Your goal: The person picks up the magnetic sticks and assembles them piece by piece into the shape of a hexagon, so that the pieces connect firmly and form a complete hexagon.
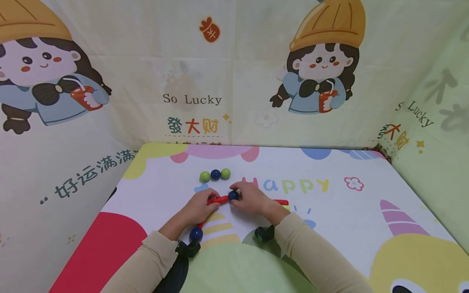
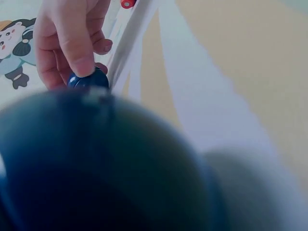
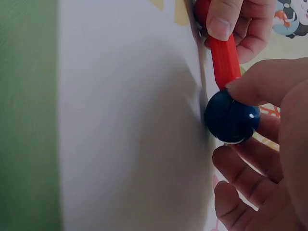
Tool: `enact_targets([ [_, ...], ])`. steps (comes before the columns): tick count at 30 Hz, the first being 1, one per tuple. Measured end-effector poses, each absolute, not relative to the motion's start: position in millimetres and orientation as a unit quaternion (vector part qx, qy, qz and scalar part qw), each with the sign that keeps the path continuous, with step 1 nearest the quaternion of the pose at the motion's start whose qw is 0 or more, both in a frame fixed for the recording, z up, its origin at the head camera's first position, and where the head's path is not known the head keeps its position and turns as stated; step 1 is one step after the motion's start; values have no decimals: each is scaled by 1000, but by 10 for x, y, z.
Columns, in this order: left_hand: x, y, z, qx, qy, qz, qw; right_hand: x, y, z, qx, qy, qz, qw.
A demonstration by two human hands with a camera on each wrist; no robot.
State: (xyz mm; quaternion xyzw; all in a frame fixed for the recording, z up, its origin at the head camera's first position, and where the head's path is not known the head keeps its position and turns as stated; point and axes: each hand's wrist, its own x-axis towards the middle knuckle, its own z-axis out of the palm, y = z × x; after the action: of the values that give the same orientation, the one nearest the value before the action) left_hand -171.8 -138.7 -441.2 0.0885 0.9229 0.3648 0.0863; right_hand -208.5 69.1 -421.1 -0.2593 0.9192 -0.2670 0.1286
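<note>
My left hand [image 1: 199, 206] grips a red rod [image 1: 220, 200] near the middle of the table. At the rod's right end, my right hand [image 1: 252, 198] pinches a dark blue ball [image 3: 231, 118] between thumb and fingers; ball and rod meet in the right wrist view. Below my left hand, a second red rod [image 1: 200, 225] shows partly, with another dark blue ball [image 1: 196, 235] at its lower end. A large dark blue ball [image 2: 96, 163] fills much of the left wrist view and hides my left hand there.
Two green balls [image 1: 204, 176] with a blue ball [image 1: 215, 174] between them stand in a row behind my hands. Beside my right wrist lie a red rod [image 1: 281, 202] and a yellow-green piece [image 1: 286, 207], partly covered. A printed cloth [image 1: 234, 81] hangs behind the table.
</note>
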Motion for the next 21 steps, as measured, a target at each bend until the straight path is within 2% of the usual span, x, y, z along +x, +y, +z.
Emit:
enact_targets([
  [21, -1736, -1428, -4435, 92, 925, 361, 81, -2079, 599, -4221, -279, 932, -213, 95],
])
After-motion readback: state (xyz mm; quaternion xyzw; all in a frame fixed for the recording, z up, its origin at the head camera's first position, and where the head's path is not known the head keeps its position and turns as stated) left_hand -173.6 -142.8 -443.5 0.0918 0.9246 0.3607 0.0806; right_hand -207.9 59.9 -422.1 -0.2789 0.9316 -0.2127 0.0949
